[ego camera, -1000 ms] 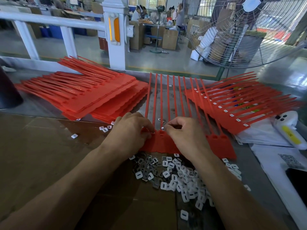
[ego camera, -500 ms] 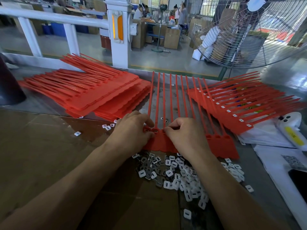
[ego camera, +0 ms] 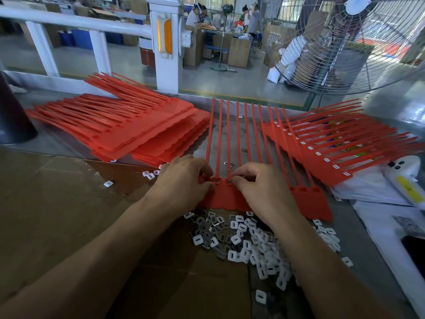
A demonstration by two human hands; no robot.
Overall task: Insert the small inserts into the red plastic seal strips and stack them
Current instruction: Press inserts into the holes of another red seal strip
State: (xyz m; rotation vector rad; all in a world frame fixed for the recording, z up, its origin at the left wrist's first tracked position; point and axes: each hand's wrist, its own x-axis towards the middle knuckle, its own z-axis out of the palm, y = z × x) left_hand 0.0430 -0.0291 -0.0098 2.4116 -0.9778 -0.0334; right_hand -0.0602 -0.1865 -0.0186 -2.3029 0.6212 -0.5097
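Observation:
A red sheet of joined seal strips (ego camera: 308,199) lies flat in front of me, its tails pointing away. My left hand (ego camera: 184,183) rests on the sheet's left end, with fingertips curled at the leftmost sockets. My right hand (ego camera: 259,187) pinches a small insert at a socket near the sheet's left side. A heap of white and grey inserts (ego camera: 250,245) lies just below the sheet, between my wrists. Stacked red sheets (ego camera: 128,132) sit at the left. Another pile with white inserts showing (ego camera: 333,146) fans out at the right.
A few loose inserts (ego camera: 108,183) lie on the brown cardboard at the left. A white handheld device (ego camera: 407,180) and white papers sit at the right edge. A large wire fan (ego camera: 345,42) and a white railing (ego camera: 165,42) stand behind the table. A dark object (ego camera: 11,116) stands far left.
Both hands have stayed on the sheet's left sockets; the right fingertips have shifted slightly along the socket row. The camera has tilted a little.

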